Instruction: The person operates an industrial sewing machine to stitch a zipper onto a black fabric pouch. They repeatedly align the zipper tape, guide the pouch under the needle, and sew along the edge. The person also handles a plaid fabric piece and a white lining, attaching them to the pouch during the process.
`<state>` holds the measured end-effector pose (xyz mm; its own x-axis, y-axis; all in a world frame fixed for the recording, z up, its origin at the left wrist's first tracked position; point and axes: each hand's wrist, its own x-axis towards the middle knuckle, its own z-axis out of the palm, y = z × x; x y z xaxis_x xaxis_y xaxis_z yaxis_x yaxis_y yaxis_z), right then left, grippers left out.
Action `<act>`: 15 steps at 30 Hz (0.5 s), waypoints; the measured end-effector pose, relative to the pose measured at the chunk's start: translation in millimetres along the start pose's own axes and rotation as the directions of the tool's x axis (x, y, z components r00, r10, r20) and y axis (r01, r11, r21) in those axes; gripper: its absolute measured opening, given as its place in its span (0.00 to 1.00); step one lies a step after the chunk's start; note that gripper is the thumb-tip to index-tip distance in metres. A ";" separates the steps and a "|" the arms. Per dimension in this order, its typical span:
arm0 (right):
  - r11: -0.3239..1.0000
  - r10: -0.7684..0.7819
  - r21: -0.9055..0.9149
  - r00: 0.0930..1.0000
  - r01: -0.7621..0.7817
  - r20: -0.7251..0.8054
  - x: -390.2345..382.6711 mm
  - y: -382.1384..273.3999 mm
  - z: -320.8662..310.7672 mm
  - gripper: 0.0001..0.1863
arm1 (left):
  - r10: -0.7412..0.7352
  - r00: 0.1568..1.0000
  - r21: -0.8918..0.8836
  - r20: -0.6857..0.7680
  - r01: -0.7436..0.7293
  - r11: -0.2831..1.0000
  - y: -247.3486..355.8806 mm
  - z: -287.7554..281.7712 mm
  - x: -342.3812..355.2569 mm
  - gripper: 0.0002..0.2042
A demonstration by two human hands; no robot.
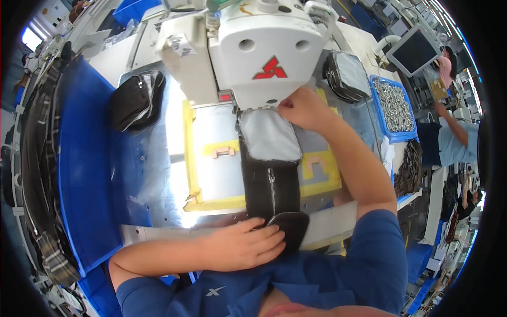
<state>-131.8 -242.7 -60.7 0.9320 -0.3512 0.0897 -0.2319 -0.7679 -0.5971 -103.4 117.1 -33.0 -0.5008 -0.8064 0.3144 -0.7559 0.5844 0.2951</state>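
A black fabric pouch (272, 185) with a zipper runs from under the head of a white sewing machine (269, 53) down to my body. Its far end shows a pale grey lining panel (269, 134). Across the pouch's near end lies my left hand (248, 244), fingers stretched out over the dark fabric beside the zipper. My right hand (306, 110) is up at the machine head, by the far right corner of the grey panel, with its fingers pinched together. What sits between those fingertips is too small to make out.
Yellow tape (193, 158) frames the metal bed. Dark folded pouches (138, 100) lie left, and a grey-topped stack (346, 76) stands right. Beyond it are a blue tray of metal parts (393, 105) and a monitor (414, 50). A blue panel (87, 164) borders the left. Other people work at far right.
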 end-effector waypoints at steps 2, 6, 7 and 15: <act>0.994 0.021 -0.103 1.000 -0.022 -0.006 -12.5 2.3 -12.4 0.14 | -0.032 0.999 0.010 0.013 0.032 0.999 21.3 22.3 -15.5 0.21; 0.984 0.175 -0.030 0.984 -0.174 0.025 -47.1 -22.5 -36.2 0.18 | -0.123 0.992 0.110 0.038 0.118 0.987 61.8 46.3 -27.0 0.22; 0.989 0.145 0.015 0.989 -0.145 0.001 -65.1 -36.4 -37.5 0.19 | -0.142 0.989 0.140 0.032 0.136 0.981 67.4 50.5 -28.1 0.22; 0.944 -0.211 -0.290 0.965 0.159 -0.158 -151.2 -42.5 -33.2 0.16 | 0.005 0.986 0.092 -0.167 0.010 0.996 78.7 44.9 -19.0 0.10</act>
<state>-272.1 -174.7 -22.5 0.9040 -0.2614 0.3384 -0.1514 -0.9357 -0.3185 -172.3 174.4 -56.2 -0.4276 -0.7770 0.4619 -0.7963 0.5656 0.2143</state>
